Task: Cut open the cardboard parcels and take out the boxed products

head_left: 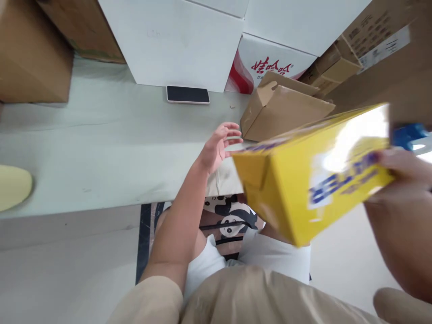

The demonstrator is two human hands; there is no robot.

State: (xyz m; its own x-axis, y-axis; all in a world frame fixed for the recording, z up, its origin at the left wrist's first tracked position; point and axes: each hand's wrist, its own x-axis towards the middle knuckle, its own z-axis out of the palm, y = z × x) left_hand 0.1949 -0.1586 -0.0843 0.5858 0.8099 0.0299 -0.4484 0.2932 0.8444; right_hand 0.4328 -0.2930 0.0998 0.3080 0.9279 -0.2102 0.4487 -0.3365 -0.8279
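A yellow box [290, 189] with blue lettering is tilted in the air in front of me, over the table's front edge. My right hand [405, 166], partly blurred, grips its right end. At the box's left end, my left hand [221, 144] hovers over the table with its fingers spread and curved. Nothing is in that hand; whether a fingertip touches the box, I cannot tell. Just behind the yellow box stands an open brown cardboard box [286, 108] with its flap raised.
A phone [188, 95] lies at the back of the pale green table [101, 153], against white boxes [178, 45]. Brown cartons [33, 54] stand at the back left, more [337, 67] at the right. A yellow rounded object [13, 186] sits at the left edge.
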